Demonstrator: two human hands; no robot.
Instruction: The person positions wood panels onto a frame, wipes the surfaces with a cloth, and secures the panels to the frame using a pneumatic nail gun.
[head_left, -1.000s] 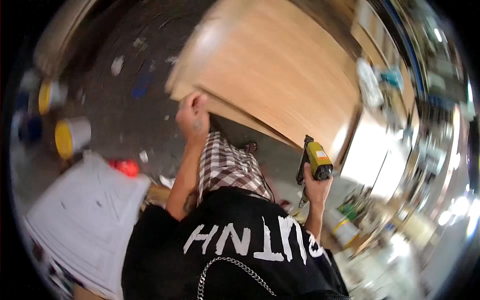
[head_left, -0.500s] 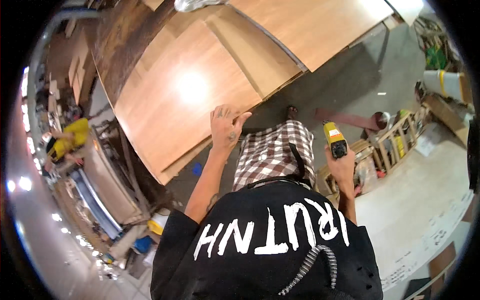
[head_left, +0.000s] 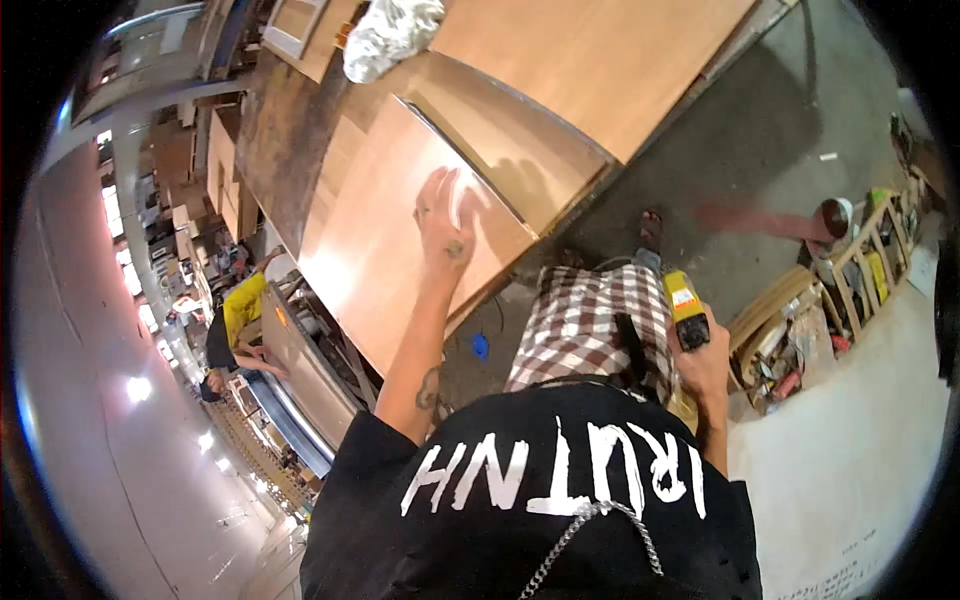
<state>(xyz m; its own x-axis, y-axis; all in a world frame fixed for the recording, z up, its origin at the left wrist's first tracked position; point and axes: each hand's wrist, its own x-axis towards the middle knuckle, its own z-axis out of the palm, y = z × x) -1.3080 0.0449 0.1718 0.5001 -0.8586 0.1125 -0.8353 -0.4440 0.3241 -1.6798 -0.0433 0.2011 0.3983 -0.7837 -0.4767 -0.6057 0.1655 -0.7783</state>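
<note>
My left hand (head_left: pixel 446 222) reaches over a light plywood panel (head_left: pixel 375 255), fingers stretched out and nothing in them. Whether the fingertips touch the panel cannot be made out. This panel overlaps another wooden sheet (head_left: pixel 520 125), and one edge looks slightly raised, casting a shadow there. On my right side, my right hand (head_left: pixel 706 358) is closed around a yellow and black nail gun (head_left: pixel 684 300), held beside my checked shorts and away from the panel. The fingers under the tool are partly hidden.
Another plywood sheet (head_left: pixel 590 55) lies at the far side, beside a crumpled white plastic bag (head_left: pixel 392 38). A wooden rack (head_left: pixel 845 280) and a bucket (head_left: pixel 832 218) stand at right. Someone in a yellow top (head_left: pixel 243 305) bends over a bench at left.
My left hand has moved from the panel's near edge farther in over its surface, its fingers now extended. The view has turned; the nail gun stays in my right hand.
</note>
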